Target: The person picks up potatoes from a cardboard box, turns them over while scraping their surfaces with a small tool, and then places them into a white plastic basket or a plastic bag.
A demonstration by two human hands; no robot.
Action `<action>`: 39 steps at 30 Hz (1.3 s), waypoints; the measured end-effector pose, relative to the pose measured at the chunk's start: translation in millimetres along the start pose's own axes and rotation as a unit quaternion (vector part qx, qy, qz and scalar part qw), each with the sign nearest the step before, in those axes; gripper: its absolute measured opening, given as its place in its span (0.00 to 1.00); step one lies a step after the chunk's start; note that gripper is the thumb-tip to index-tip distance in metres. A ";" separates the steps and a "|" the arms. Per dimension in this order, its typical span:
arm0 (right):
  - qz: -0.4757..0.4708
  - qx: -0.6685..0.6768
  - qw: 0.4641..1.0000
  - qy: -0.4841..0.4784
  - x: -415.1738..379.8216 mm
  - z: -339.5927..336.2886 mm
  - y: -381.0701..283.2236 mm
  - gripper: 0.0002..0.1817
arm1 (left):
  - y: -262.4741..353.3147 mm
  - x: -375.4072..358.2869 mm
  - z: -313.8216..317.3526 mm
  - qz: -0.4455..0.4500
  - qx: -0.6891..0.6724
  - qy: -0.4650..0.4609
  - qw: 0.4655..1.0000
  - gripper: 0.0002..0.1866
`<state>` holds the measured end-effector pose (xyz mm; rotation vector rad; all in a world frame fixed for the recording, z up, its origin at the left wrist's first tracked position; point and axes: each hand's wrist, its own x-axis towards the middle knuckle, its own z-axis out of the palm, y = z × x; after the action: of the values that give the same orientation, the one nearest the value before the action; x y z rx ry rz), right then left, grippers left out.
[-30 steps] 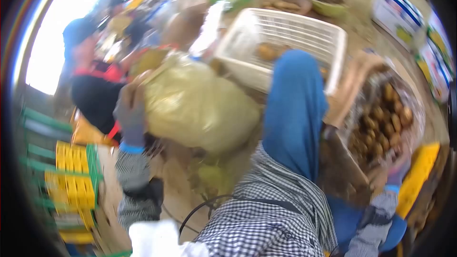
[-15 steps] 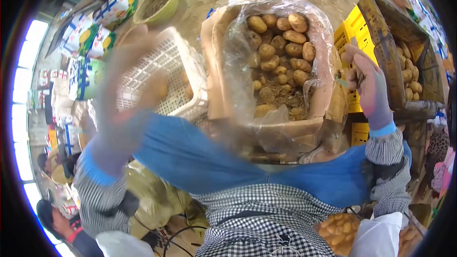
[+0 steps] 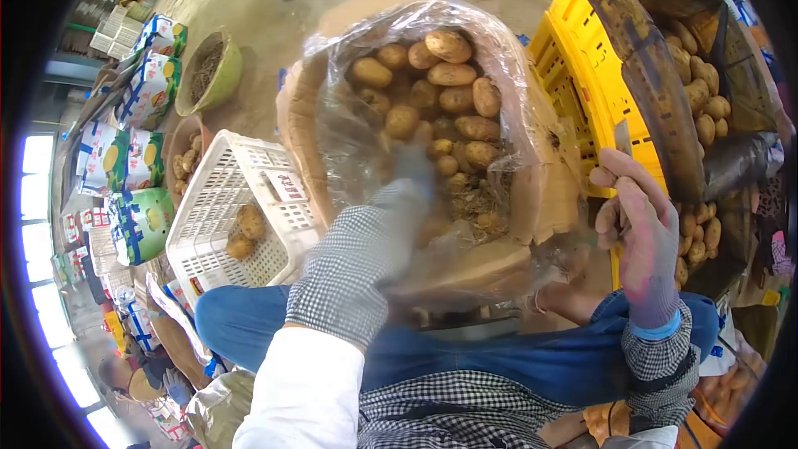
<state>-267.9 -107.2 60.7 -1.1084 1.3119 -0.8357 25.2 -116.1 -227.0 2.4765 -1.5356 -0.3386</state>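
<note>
My left hand (image 3: 414, 170) reaches down into the plastic-lined cardboard box (image 3: 553, 191), over the potatoes (image 3: 401, 122). Motion smears its fingers, so I cannot make out whether they grip a potato. Gloved in grey, my right hand (image 3: 640, 229) is raised at the box's right, its fingers bent round what looks like a small knife (image 3: 622, 136); a flat, pale blade sticks up from them. Loose dirt (image 3: 474, 202) lies among the potatoes at the near end of the box.
At the left, a white plastic crate (image 3: 303, 237) holds a couple of potatoes. Yellow crates (image 3: 594, 75) and a dark-lined container (image 3: 665, 108) with potatoes stand at the right. A green basin (image 3: 218, 75) and printed cartons (image 3: 141, 154) are farther left. Another person sits at lower left.
My left hand has swung from above the white crate rightward into the cardboard box. My view has shifted and turned. My right hand stays raised on the right, still holding the small knife.
</note>
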 end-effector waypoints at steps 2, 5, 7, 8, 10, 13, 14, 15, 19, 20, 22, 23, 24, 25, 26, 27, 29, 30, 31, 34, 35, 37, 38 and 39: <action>0.001 0.006 1.000 -0.009 2.2 -2.9 6.8 0.19 | -4.3 5.1 -4.6 0.009 -0.051 -0.027 0.998 0.31; -0.015 0.024 0.999 -0.016 -1.2 5.2 8.0 0.19 | -13.4 6.7 -24.9 0.045 -0.084 -0.062 0.993 0.32; -0.077 -0.005 0.996 -0.048 5.5 3.9 22.6 0.18 | -32.8 17.2 -26.2 0.046 -0.124 -0.100 0.986 0.31; -0.055 0.001 0.997 -0.055 3.5 7.4 24.8 0.18 | -38.9 13.0 -31.4 -0.035 -0.249 -0.166 0.953 0.30; -0.042 -0.020 0.996 -0.074 3.3 13.9 36.6 0.18 | -24.7 -0.2 -79.1 -0.189 -0.479 -0.280 0.810 0.28; 0.051 0.051 0.988 -0.140 0.2 33.0 49.9 0.19 | 3.1 -40.1 -167.5 -0.109 -0.531 -0.332 0.772 0.29; 0.020 0.044 0.982 -0.185 6.6 35.9 69.6 0.24 | 7.2 -54.9 -185.1 -0.073 -0.562 -0.342 0.750 0.30; 0.022 0.055 0.978 -0.200 4.3 43.3 66.9 0.25 | 11.9 -69.3 -199.3 -0.036 -0.591 -0.350 0.726 0.31; 0.031 0.066 0.964 -0.255 -3.6 72.8 58.4 0.32 | 42.1 -120.2 -235.7 0.003 -0.651 -0.332 0.682 0.28; 0.036 0.061 0.961 -0.269 -4.0 75.4 58.5 0.34 | 47.7 -127.3 -234.0 -0.004 -0.644 -0.324 0.693 0.28; -0.007 -0.001 0.961 -0.277 -5.7 77.9 64.1 0.37 | 55.7 -135.7 -223.2 0.008 -0.627 -0.290 0.723 0.27; -0.059 -0.055 0.959 -0.270 -4.1 80.1 70.6 0.39 | 58.3 -135.2 -216.2 0.029 -0.614 -0.263 0.744 0.27; -0.112 -0.109 0.952 -0.263 -1.5 83.0 76.0 0.41 | 57.6 -134.3 -212.0 0.051 -0.600 -0.233 0.764 0.26; -0.115 -0.125 0.951 -0.260 0.6 86.7 80.8 0.41 | 53.9 -134.7 -210.4 0.049 -0.616 -0.228 0.752 0.26; -0.119 -0.142 0.949 -0.256 3.3 90.2 85.1 0.41 | 50.7 -134.4 -208.8 0.048 -0.633 -0.223 0.740 0.26; -0.122 -0.159 0.947 -0.251 3.3 94.6 83.2 0.41 | 48.1 -134.6 -206.4 0.046 -0.649 -0.219 0.727 0.25; -0.034 -0.084 0.954 -0.285 0.1 95.6 71.2 0.42 | 42.0 -135.7 -193.4 0.119 -0.665 -0.146 0.723 0.22; 0.010 -0.045 0.953 -0.300 -1.3 97.2 65.2 0.42 | 39.6 -133.3 -193.2 0.113 -0.655 -0.145 0.733 0.21; 0.024 0.003 0.951 -0.307 -1.2 98.4 66.9 0.43 | 37.9 -131.0 -194.2 0.107 -0.646 -0.145 0.742 0.20; 0.061 0.113 0.936 -0.326 1.9 101.3 68.2 0.44 | 25.2 -112.4 -194.3 -0.009 -0.597 -0.226 0.770 0.21; 0.065 0.125 0.933 -0.332 4.7 100.9 62.3 0.44 | 19.5 -106.1 -181.2 -0.022 -0.604 -0.236 0.761 0.22; 0.064 0.131 0.929 -0.340 11.2 97.3 55.1 0.42 | 23.5 -102.1 -189.1 -0.043 -0.718 -0.324 0.614 0.25; 0.060 0.126 0.929 -0.343 13.7 94.0 53.1 0.41 | 31.2 -107.6 -205.5 -0.050 -0.798 -0.392 0.455 0.26; 0.035 0.093 0.936 -0.339 16.4 92.5 53.1 0.39 | 37.8 -110.7 -216.6 -0.055 -0.849 -0.446 0.279 0.27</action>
<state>-181.1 -93.4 -1.9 -1.0584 0.6732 -0.4434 10.5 -21.3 -0.3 0.2978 -0.1151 -2.0629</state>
